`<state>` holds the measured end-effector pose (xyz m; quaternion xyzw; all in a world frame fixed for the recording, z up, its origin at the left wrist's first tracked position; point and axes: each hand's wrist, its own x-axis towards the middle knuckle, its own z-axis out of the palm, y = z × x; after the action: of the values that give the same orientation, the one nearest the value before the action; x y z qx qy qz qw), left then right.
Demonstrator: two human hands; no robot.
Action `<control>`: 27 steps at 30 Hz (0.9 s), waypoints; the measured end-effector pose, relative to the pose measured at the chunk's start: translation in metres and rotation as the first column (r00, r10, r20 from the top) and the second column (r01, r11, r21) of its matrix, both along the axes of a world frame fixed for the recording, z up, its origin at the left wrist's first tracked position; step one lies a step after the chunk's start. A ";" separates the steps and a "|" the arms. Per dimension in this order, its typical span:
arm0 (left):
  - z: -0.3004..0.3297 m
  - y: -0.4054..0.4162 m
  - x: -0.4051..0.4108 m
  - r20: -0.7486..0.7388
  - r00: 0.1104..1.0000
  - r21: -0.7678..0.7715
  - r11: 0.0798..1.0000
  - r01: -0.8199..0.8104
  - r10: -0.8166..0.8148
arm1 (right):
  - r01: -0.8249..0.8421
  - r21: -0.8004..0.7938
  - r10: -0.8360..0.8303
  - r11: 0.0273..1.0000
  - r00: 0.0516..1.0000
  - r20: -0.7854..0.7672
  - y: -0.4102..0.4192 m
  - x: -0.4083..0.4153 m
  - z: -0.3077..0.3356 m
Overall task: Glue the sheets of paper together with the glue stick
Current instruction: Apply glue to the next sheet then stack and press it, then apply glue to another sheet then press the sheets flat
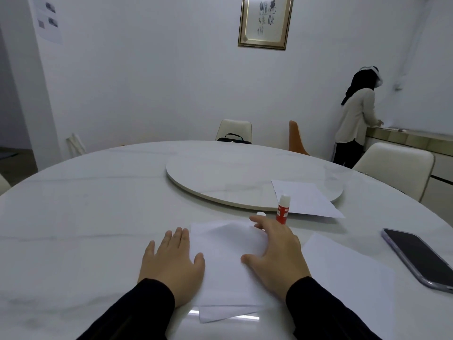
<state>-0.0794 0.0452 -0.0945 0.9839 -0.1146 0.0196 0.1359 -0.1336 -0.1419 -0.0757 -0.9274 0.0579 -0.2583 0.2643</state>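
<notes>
Flat hands (171,261) (277,253) press sheets (225,261); glue stick (283,209), phone (419,256) nearby.

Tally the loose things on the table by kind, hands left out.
Paper sheets: 4 (two stacked; one right; one on the turntable)
Glue stick: 1
Glue cap: 1
Phone: 1
Total: 7
</notes>
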 end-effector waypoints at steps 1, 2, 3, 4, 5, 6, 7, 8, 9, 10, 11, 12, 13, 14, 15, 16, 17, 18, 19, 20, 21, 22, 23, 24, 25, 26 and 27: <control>0.000 0.000 0.000 0.002 1.000 -0.007 1.000 -0.002 0.002 | -0.006 0.003 0.006 1.000 1.000 0.016 0.001 0.000 0.001; 0.000 0.000 0.000 0.003 1.000 -0.013 1.000 -0.004 0.004 | -0.011 -0.002 0.011 1.000 0.999 0.031 0.000 0.000 0.001; 0.001 0.000 -0.001 0.004 1.000 -0.018 1.000 -0.006 0.006 | -0.012 -0.018 0.013 1.000 0.999 0.043 0.000 -0.001 0.001; 0.001 0.000 -0.001 0.004 1.000 -0.022 1.000 -0.006 0.006 | -0.012 -0.040 0.014 0.999 0.998 0.054 0.000 0.000 0.001; 0.002 0.000 -0.002 0.008 1.000 -0.023 1.000 -0.006 0.006 | -0.016 -0.054 0.019 0.998 0.998 0.059 -0.001 -0.001 0.001; 0.002 0.000 -0.003 0.012 1.000 -0.023 1.000 -0.007 0.007 | -0.018 -0.063 0.022 0.998 0.998 0.067 -0.001 -0.001 0.001; 0.002 0.000 -0.003 0.019 1.000 -0.028 1.000 -0.009 0.009 | -0.017 -0.071 0.023 0.997 0.997 0.073 -0.001 -0.001 0.001; 0.002 0.000 -0.002 0.026 1.000 -0.035 0.999 -0.010 0.011 | -0.017 -0.075 0.024 0.997 0.996 0.084 0.000 -0.001 0.002; 0.002 0.000 -0.003 0.030 0.999 -0.040 0.999 -0.012 0.014 | -0.025 -0.065 0.032 0.998 0.994 0.102 0.000 -0.001 0.003; 0.002 0.000 -0.003 0.030 0.999 -0.043 0.999 -0.014 0.015 | -0.047 -0.028 0.051 0.998 0.990 0.132 0.000 -0.001 0.004; 0.002 -0.001 -0.003 0.028 0.999 -0.045 0.999 -0.015 0.016 | -0.082 0.039 0.074 0.996 0.983 0.169 0.001 -0.001 0.005; 0.002 -0.001 -0.003 0.028 0.999 -0.048 0.999 -0.015 0.016 | -0.112 0.119 0.085 0.987 0.974 0.211 0.001 0.000 0.006; 0.002 -0.001 -0.003 0.031 0.999 -0.048 0.999 -0.017 0.018 | -0.126 0.204 0.073 0.971 0.966 0.248 0.001 0.000 0.007; 0.001 0.000 -0.002 0.036 0.999 -0.049 0.999 -0.020 0.022 | -0.116 0.296 0.038 0.948 0.966 0.257 0.001 0.001 0.009; 0.001 0.000 -0.002 0.043 0.999 -0.053 0.998 -0.022 0.024 | -0.087 0.376 -0.004 0.923 0.972 0.234 -0.001 0.001 0.010; 0.000 0.000 -0.001 0.050 0.998 -0.056 0.998 -0.023 0.026 | -0.045 0.428 -0.037 0.903 0.983 0.181 -0.003 0.001 0.010; -0.001 0.000 -0.001 0.055 0.998 -0.056 0.998 -0.025 0.028 | -0.006 0.439 -0.054 0.899 0.991 0.125 -0.006 0.002 0.010; -0.002 -0.001 -0.001 0.056 0.998 -0.060 0.998 -0.023 0.027 | 0.026 0.412 -0.060 0.911 0.996 0.070 -0.009 0.002 0.010; -0.002 -0.001 -0.001 0.056 0.998 -0.064 0.998 -0.017 0.021 | 0.044 0.363 -0.053 0.931 0.998 0.016 -0.011 0.001 0.010; 0.000 -0.001 -0.001 0.062 0.998 -0.076 0.997 -0.012 0.017 | 0.039 0.298 -0.035 0.954 0.999 -0.019 -0.012 0.001 0.009; 0.002 0.000 0.001 0.072 0.997 -0.127 0.992 -0.010 0.019 | 0.028 0.230 -0.021 0.973 0.999 -0.033 -0.012 -0.001 0.009; 0.005 0.002 0.003 0.084 0.995 -0.254 0.967 -0.021 0.043 | 0.013 0.181 -0.011 0.983 1.000 -0.013 -0.011 -0.002 0.011; 0.009 0.005 0.005 0.088 0.991 -0.434 0.899 -0.052 0.100 | -0.012 0.154 0.007 0.988 1.000 0.030 -0.009 -0.004 0.017; 0.013 0.009 0.007 0.089 0.982 -0.612 0.787 -0.080 0.169 | -0.050 0.147 0.038 0.988 0.996 0.084 -0.009 -0.007 0.024; 0.017 0.014 0.009 0.105 0.964 -0.745 0.662 -0.086 0.244 | -0.082 0.166 0.055 0.983 0.986 0.156 -0.010 -0.010 0.034; 0.020 0.018 0.010 0.129 0.938 -0.824 0.561 -0.078 0.320 | -0.101 0.223 0.048 0.970 0.972 0.231 -0.014 -0.014 0.046; 0.022 0.020 0.011 0.149 0.912 -0.858 0.508 -0.072 0.381 | -0.117 0.317 0.016 0.941 0.952 0.305 -0.019 -0.018 0.060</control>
<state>-0.0685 0.0656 -0.0726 0.7865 0.0202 0.2488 0.5649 -0.1517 -0.1608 -0.0157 -0.8216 0.0284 -0.3726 0.4305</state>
